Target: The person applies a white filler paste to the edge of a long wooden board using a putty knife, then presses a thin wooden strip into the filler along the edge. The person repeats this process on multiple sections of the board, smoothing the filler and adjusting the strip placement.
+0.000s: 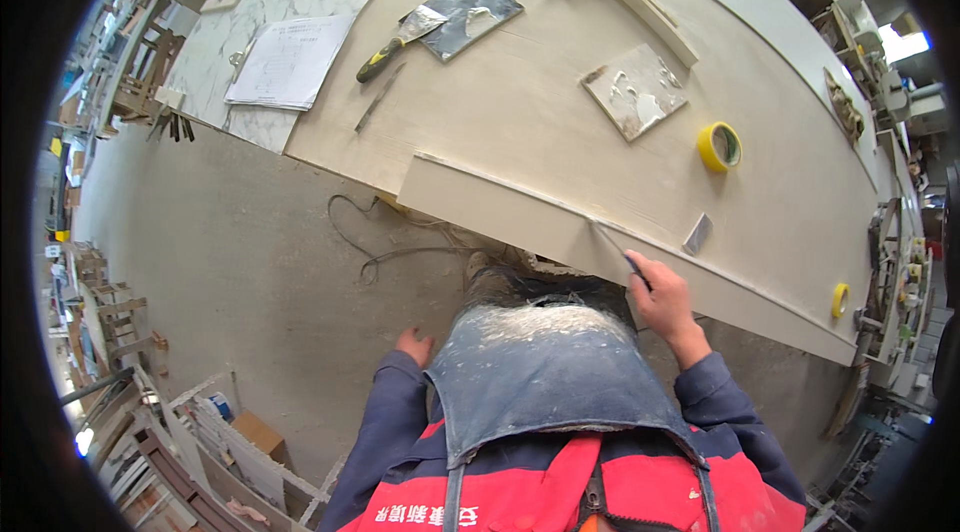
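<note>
My right hand [662, 300] is closed round the dark handle of a thin putty knife [619, 246]. Its blade tip touches the seam along the long pale strip [500, 202] at the table's near edge. White filler shows in that seam. Low beside the apron hangs my left hand [413, 344], holding nothing, its fingers loosely apart. Just beyond the right hand lies a small grey metal blade [697, 234]. Farther up sits a square marbled tile [634, 92] smeared with white paste.
A wide scraper [402, 40] rests against a dark tile [470, 16]. Papers [287, 62] lie on a marbled slab [205, 57] at the left. Yellow tape rolls [719, 147] and an L-shaped strip piece [640, 7] are on the table [500, 122]. A cable [375, 257] trails below.
</note>
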